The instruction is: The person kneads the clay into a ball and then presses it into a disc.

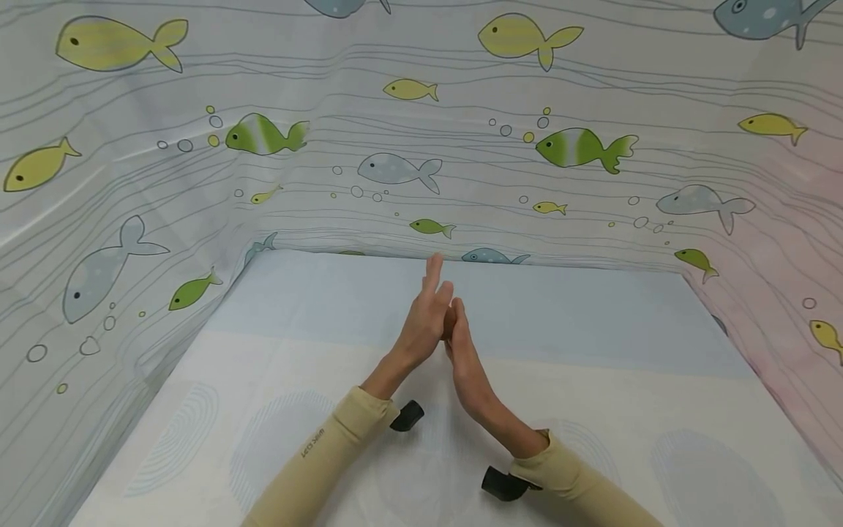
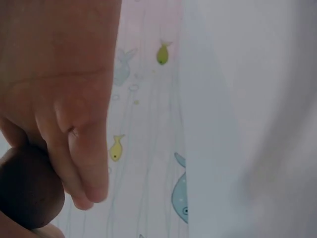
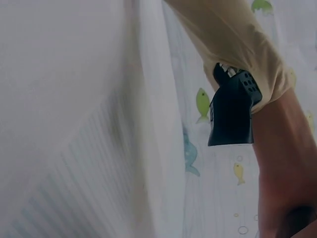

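Note:
Between my two palms, above the table, sits a dark brown ball (image 1: 450, 324); its material cannot be told. My left hand (image 1: 424, 326) presses it from the left, with fingers straight and pointing up and away. From the other side my right hand (image 1: 469, 362) lies flat against it, its fingers also straight. In the left wrist view the round, smooth ball (image 2: 30, 187) shows beside the fingers of the left hand (image 2: 62, 94). The right wrist view catches a dark part of the ball (image 3: 298, 219) at the lower right corner, below the left forearm.
A white and pale blue cloth (image 1: 566, 307) with faint circle patterns covers the table. Fish-printed sheeting (image 1: 329, 88) surrounds it at the back and sides. Black wrist cameras (image 1: 407, 416) are worn below beige sleeves (image 1: 329, 454).

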{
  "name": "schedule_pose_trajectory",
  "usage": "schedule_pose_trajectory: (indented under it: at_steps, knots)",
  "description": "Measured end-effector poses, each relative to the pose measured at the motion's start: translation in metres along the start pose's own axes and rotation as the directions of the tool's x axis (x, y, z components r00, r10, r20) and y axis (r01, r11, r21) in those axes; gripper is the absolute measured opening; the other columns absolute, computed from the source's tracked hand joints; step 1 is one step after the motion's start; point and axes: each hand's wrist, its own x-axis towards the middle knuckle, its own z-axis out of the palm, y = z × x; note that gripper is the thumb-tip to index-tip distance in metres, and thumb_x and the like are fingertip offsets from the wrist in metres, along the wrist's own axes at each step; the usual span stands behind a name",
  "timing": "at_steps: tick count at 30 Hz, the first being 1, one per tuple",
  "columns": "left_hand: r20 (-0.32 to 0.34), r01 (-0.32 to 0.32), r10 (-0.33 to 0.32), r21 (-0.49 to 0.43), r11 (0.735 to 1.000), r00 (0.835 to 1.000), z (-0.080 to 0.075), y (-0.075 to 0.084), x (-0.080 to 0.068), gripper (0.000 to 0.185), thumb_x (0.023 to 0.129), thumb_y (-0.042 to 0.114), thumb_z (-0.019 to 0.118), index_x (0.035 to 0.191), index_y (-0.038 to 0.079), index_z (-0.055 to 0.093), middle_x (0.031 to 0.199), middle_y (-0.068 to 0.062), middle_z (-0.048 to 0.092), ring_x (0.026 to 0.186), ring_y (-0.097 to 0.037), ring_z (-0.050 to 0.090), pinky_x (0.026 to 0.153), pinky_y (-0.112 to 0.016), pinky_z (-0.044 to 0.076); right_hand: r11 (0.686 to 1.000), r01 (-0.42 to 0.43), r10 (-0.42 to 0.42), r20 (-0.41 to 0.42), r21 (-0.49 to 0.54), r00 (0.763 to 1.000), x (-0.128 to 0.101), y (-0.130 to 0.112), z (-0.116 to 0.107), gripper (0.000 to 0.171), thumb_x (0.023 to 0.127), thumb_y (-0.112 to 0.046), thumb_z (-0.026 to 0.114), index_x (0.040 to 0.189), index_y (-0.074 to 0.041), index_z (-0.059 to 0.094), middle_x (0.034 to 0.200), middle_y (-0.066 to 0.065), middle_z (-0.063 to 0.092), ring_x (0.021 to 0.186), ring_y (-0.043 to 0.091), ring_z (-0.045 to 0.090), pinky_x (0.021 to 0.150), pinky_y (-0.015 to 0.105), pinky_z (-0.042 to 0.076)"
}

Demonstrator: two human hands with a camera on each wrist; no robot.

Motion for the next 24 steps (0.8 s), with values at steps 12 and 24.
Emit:
schedule_pose_trajectory:
  at_steps: [12, 24]
  knots:
    - [0.042, 0.041, -0.039, -0.06, 0.997, 0.998, -0.003, -0.01, -0.002, 0.071, 0.105, 0.046, 0.027, 0.159, 0.008, 0.003, 0.165, -0.002, -0.006, 0.151, -0.01, -0.004, 0.122, -0.04, 0.004, 0.998, 0.02, -0.024, -0.05, -0.065, 0.998, 0.001, -0.008, 0.004, 0.064, 0.109, -0.042, 0.011, 0.158, -0.005, -0.006, 0.166, 0.003, -0.007, 0.152, 0.02, -0.007, 0.121, 0.053, 0.002]
    - [0.101, 0.104, -0.094, -0.091, 0.99, 0.99, 0.004, -0.024, -0.013, 0.07, 0.106, 0.049, 0.026, 0.16, 0.009, 0.007, 0.166, -0.001, 0.002, 0.151, -0.009, 0.0, 0.122, -0.042, 0.006, 0.989, 0.06, -0.078, -0.138, -0.134, 0.987, 0.015, -0.012, -0.004, 0.065, 0.108, -0.044, 0.011, 0.158, -0.002, 0.003, 0.166, 0.009, 0.003, 0.152, 0.023, 0.002, 0.122, 0.05, 0.005]
